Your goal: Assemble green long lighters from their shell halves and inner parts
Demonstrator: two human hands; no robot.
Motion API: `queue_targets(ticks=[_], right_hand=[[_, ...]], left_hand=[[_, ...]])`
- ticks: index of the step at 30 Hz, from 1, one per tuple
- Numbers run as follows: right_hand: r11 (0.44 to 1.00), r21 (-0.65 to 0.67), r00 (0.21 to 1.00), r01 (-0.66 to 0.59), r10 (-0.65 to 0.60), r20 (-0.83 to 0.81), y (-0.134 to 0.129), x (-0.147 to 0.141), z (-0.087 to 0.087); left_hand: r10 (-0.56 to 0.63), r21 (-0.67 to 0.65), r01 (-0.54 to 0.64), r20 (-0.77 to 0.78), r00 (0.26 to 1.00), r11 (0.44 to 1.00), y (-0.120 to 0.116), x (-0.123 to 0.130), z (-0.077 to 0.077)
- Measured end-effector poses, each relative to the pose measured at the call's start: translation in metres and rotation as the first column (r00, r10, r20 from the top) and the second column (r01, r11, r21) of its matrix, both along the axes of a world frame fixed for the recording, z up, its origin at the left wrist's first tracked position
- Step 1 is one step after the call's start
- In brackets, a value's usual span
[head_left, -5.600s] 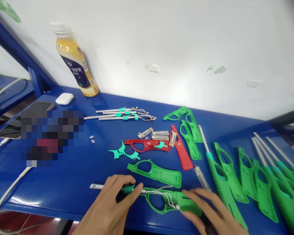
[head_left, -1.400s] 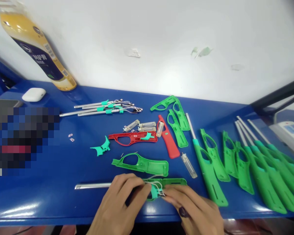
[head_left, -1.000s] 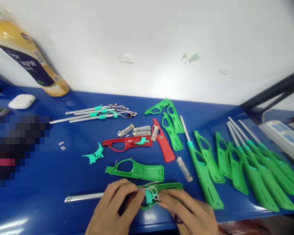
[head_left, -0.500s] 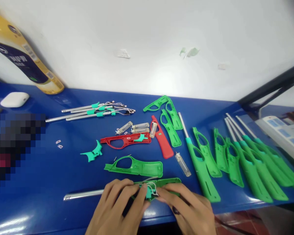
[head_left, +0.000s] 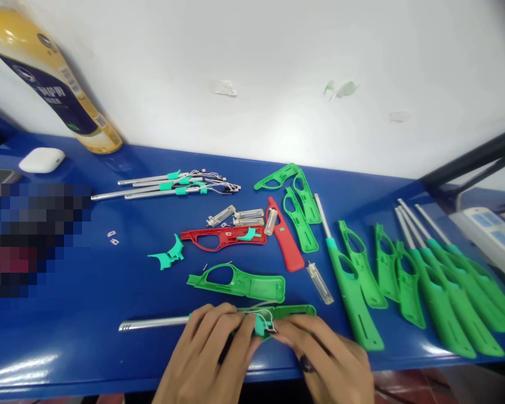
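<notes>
Near the front edge, a green handle half (head_left: 305,310) lies under both hands, with a silver metal tube (head_left: 155,322) sticking out to the left. My left hand (head_left: 214,348) is closed over the tube's inner end and a teal trigger piece (head_left: 260,325). My right hand (head_left: 324,350) pinches at white wires (head_left: 269,318) beside the teal piece; its fingertips partly hide what they hold. Just behind lies another open green handle half (head_left: 265,287). A red half shell (head_left: 210,238) with a teal piece on it rests farther back.
Metal tubes with wires (head_left: 164,185) lie at back left, loose teal triggers (head_left: 166,259) at left. Clear fuel tanks (head_left: 320,283) and a red shell (head_left: 288,247) lie mid-table. Green lighters (head_left: 357,303) and shells line the right. A yellow bottle (head_left: 63,84) stands at back left.
The view has shifted slightly, so the table items appear a little farther right. Both hands stay at the green handle half, with the right fingertips still at the wires.
</notes>
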State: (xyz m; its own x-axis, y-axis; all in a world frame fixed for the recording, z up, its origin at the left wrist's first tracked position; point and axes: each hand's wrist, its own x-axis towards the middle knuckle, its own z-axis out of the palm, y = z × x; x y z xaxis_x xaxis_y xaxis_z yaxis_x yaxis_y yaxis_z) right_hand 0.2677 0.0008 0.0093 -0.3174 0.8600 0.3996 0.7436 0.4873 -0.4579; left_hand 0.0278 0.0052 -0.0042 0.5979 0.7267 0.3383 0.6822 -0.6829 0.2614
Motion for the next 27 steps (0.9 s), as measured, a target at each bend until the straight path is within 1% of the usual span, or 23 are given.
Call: queue_targets(ticks=[4,9,13,15,19,21,24,27], right_hand=[[1.000,0.020,1.000,0.001,-0.001,0.013,0.003,0.002,-0.003],[0.998,0.066,1.000,0.002,-0.004,0.030,0.004,0.001,0.000],[0.998,0.063,0.999,0.008,-0.010,0.031,0.000,0.000,-0.001],[0.996,0.081,0.998,0.022,-0.027,0.049,-0.002,0.000,-0.003],[0.986,0.160,0.984,0.054,-0.079,0.157,-0.006,-0.001,-0.011],[0.985,0.160,0.975,0.057,-0.089,0.202,-0.009,-0.002,-0.013],[0.984,0.172,0.950,0.056,-0.105,0.293,-0.013,-0.004,-0.014],[0.981,0.191,0.919,0.033,-0.105,0.379,-0.015,-0.003,-0.013]], left_hand=[[0.012,0.011,-0.012,-0.028,1.000,1.000,-0.001,0.002,0.000],[0.063,-0.001,-0.063,-0.038,0.997,0.998,0.001,0.004,0.004],[0.071,0.013,-0.071,0.003,0.997,0.997,0.002,0.008,0.004],[0.100,0.022,-0.100,0.024,0.995,0.995,0.001,0.009,0.003],[0.080,-0.001,-0.080,0.040,0.996,0.997,0.001,0.009,0.005],[0.059,-0.009,-0.058,0.061,0.996,0.998,0.003,0.008,0.008],[0.063,0.024,-0.066,0.081,0.995,0.998,0.006,0.010,0.011],[0.086,0.075,-0.091,0.067,0.994,0.993,0.004,0.011,0.008]])
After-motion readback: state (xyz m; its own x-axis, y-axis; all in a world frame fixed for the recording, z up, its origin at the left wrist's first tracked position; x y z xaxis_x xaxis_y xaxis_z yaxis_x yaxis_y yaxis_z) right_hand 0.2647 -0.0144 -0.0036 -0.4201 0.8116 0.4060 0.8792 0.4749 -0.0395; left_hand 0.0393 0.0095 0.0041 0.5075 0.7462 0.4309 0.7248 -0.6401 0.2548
